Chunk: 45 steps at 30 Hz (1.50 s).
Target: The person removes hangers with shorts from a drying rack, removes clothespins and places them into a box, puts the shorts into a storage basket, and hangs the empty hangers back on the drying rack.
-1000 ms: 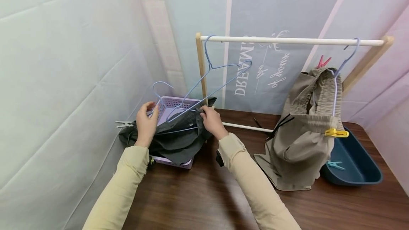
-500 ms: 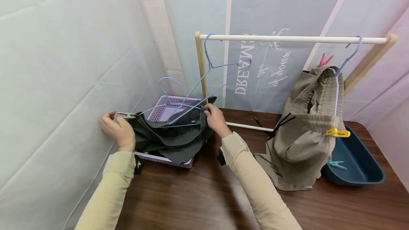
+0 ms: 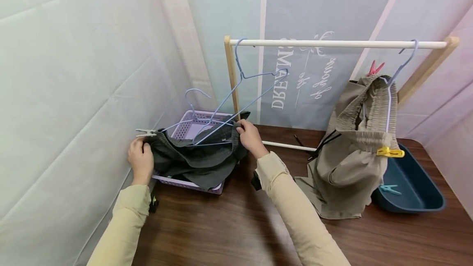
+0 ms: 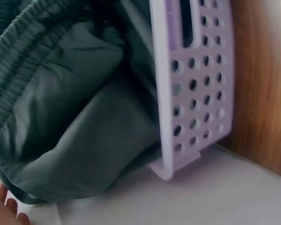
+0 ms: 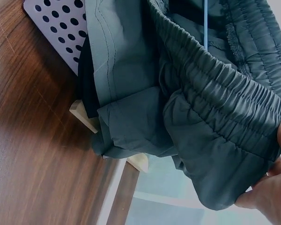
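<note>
Dark grey pants (image 3: 199, 155) with an elastic waistband lie over a purple basket (image 3: 184, 183), a blue hanger (image 3: 197, 90) set inside the waistband. A grey clothespin (image 3: 146, 132) grips the waistband's left end. Just below that clothespin, my left hand (image 3: 141, 161) has loosely bent fingers at the edge of the fabric; in the left wrist view its fingertips (image 4: 11, 205) show beside the cloth with nothing between them. My right hand (image 3: 252, 136) pinches the waistband's right end between thumb and fingers, as the right wrist view shows up close.
A second blue hanger (image 3: 240, 75) hangs from the white rail (image 3: 332, 44), overlapping the pants. Taupe pants (image 3: 354, 167) hang at right with a pink clothespin (image 3: 376, 68) and a yellow clothespin (image 3: 390, 152). Behind them sits a dark blue tub (image 3: 417, 184) with a turquoise clothespin (image 3: 389, 189).
My left hand has left the hanger's area, moved left to the grey clothespin, then dropped slightly below it. The waistband's left end and hanger shifted slightly up and right. My right hand keeps its pinch.
</note>
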Tool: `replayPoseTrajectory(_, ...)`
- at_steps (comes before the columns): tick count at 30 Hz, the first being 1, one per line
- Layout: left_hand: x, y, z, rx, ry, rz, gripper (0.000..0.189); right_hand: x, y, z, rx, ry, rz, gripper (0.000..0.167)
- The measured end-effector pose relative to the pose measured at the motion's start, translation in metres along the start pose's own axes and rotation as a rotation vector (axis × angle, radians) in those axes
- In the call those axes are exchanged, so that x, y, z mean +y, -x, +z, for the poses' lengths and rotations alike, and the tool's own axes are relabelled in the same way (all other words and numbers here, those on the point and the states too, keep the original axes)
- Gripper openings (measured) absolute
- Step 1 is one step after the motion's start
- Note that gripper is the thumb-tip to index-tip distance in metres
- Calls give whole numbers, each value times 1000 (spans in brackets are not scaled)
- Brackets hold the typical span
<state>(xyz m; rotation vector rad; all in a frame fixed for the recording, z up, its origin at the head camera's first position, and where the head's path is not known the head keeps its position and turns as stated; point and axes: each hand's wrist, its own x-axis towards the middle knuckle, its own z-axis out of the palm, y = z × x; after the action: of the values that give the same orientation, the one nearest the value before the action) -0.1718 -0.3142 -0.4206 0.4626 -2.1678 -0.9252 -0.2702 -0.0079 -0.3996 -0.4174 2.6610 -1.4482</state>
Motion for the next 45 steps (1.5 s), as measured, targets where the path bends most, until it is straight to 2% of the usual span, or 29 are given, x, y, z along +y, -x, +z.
replayPoseTrajectory(5,-6,2,2,-16,-59,73,27,0,-1,0,2,-5,-2,25)
replayPoseTrajectory(11,-9,1,-2,-88,-161,78,27,1,-1,2,19,4,11,27)
replayPoseTrajectory(13,-11,2,-4,-83,-184,89,25,1,-1,4,14,15,0,28)
replayPoseTrajectory(17,-15,2,-4,-2,-172,140,21,0,-1,6,-16,35,-20,33)
replayPoseTrajectory(21,-18,1,-1,105,-130,190,21,1,-1,4,-50,34,2,39)
replayPoseTrajectory(26,-14,2,3,243,-136,191,24,6,0,1,-63,26,16,42)
replayPoseTrajectory(31,-7,2,3,365,-130,172,35,13,0,-1,-63,25,46,41)
replayPoseTrajectory(39,2,3,-1,500,-142,196,39,18,1,-2,-65,37,67,36)
replayPoseTrajectory(45,9,-2,-5,556,-147,194,39,16,2,-3,-82,55,54,33)
